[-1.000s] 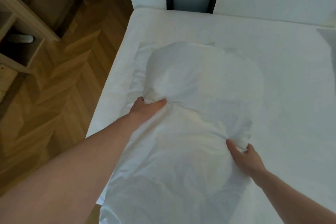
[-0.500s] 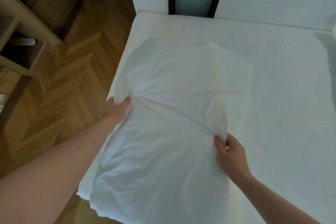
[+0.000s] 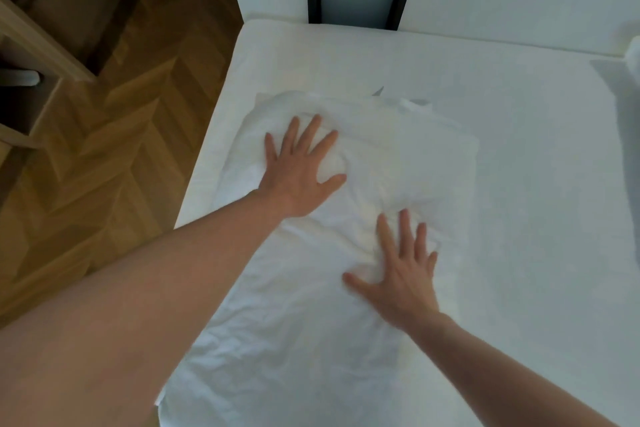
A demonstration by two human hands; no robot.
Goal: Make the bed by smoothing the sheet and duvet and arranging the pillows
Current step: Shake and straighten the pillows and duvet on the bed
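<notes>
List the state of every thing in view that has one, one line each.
left hand: open, fingers spread, pressing flat on the pillow
right hand: open, fingers spread, pressing flat on the pillow
pillow: lying flat near the bed's left edge, wrinkled
sheet: smooth on the mattress
wooden shelf unit: standing on the floor left of the bed

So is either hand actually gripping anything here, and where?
Nothing is gripped. The left hand and right hand both lie flat, fingers spread, pressing on top of the white pillow.
</notes>
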